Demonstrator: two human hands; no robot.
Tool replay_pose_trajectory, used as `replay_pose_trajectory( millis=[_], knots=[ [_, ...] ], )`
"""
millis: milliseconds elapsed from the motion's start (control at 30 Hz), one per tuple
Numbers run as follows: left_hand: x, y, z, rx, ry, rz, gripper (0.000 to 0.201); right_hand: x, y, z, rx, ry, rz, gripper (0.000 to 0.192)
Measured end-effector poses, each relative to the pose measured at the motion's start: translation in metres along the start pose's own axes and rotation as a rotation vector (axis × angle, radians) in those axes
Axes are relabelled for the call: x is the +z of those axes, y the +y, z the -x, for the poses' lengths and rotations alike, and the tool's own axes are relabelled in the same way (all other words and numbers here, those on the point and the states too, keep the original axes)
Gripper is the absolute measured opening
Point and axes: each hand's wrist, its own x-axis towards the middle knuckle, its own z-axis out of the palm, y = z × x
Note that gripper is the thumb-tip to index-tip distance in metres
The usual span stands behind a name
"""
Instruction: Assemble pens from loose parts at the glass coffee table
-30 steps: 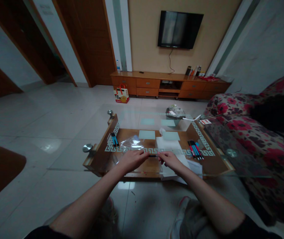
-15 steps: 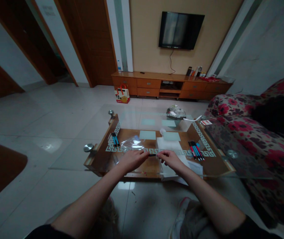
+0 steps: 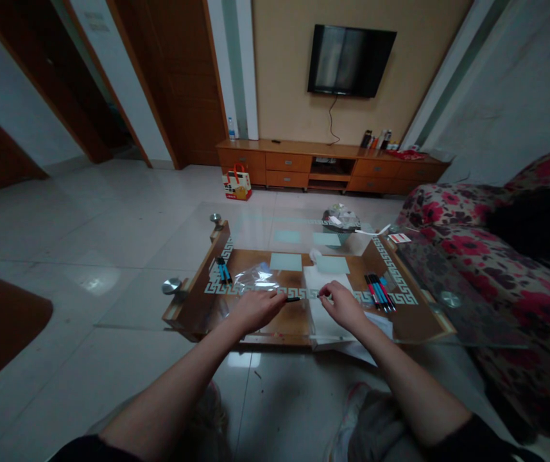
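Observation:
My left hand grips a dark pen whose end points right, over the glass table. My right hand is a short way to the right, above a white paper sheet. Its fingertips are pinched on a small dark piece that looks like the pen's cap. A crumpled clear plastic bag lies just beyond my left hand. Several red, blue and black pens lie to the right of my right hand. Two more pens lie at the left.
The table has a wooden shelf under the glass, and pale green squares. A floral sofa runs along the right. On the table's far end stands a bowl-like object. Farther off are a TV cabinet and a gift bag.
Both hands were together on the pen. My right hand has now pulled away to the right, and the pen stays in my left hand.

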Motion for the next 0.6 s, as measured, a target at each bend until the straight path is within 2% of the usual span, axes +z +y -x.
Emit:
replay_pose_trajectory(
  millis=[167,600],
  knots=[
    [-0.002,0.000,0.001,-0.003,-0.005,0.008,0.024,0.001,0.000,0.005,-0.063,-0.099,0.170,0.014],
    [0.000,-0.001,0.001,-0.012,-0.024,0.011,0.024,0.008,-0.002,0.005,-0.083,-0.116,0.138,0.020]
  ],
)
